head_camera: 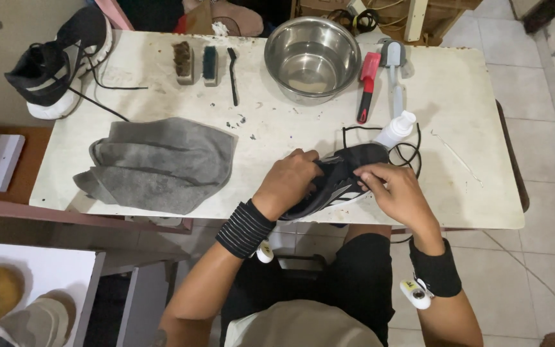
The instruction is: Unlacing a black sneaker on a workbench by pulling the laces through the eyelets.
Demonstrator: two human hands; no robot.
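I see only one package here: a small white plastic bottle (pixel 396 129) with a rounded cap. It lies tilted on the counter (pixel 470 103), near the middle of it, a little toward the right edge, just behind the shoe I work on. I see no labels, signs or screens.

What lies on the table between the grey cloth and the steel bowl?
In the head view, only bare stained tabletop with dark specks separates the grey cloth from the steel bowl.

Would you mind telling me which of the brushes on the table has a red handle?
The brush just right of the steel bowl; the grey one lies beside it, the other three left of the bowl.
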